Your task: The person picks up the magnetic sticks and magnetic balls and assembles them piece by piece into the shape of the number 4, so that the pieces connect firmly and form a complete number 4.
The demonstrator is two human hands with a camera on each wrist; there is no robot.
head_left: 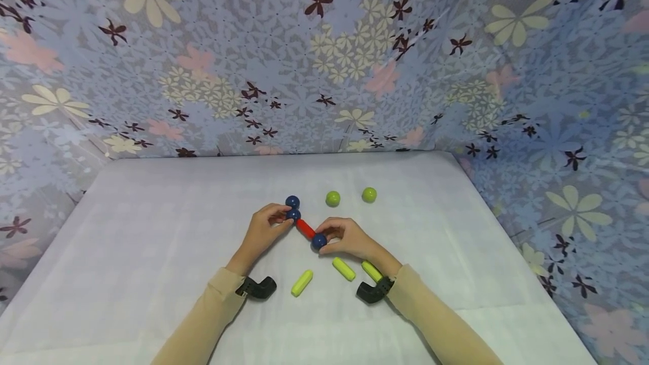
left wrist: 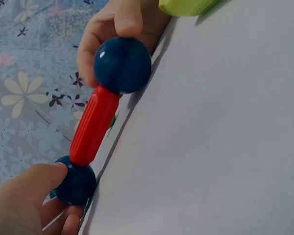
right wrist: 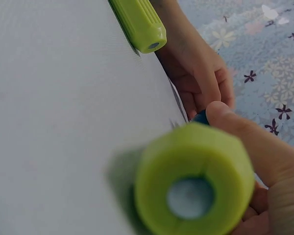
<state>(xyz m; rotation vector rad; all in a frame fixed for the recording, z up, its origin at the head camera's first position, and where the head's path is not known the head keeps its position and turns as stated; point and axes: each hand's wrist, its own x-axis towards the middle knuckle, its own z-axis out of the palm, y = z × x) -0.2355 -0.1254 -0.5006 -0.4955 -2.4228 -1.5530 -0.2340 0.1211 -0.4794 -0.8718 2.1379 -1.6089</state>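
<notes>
A red ridged rod point(head_left: 306, 229) links two dark blue balls just in front of me. My left hand point(head_left: 262, 231) pinches the blue ball point(left wrist: 77, 185) at the rod's far-left end between thumb and fingers. At the near-right end, my right hand point(head_left: 351, 237) grips the other blue ball point(left wrist: 121, 66), thumb on one side and fingers curled round behind. Another blue ball point(head_left: 292, 202) sits right beyond the left fingertips; whether it touches the ball in that hand I cannot tell. In the right wrist view, a yellow-green rod point(right wrist: 149, 196) hides most of the held pieces.
Two green balls point(head_left: 333, 199) lie on the white cloth-covered table point(head_left: 167, 230) beyond the right hand. Three yellow-green rods point(head_left: 302, 283) lie nearer me, one partly under the right wrist. Flowered fabric point(head_left: 284, 72) hangs behind and at the sides of the table.
</notes>
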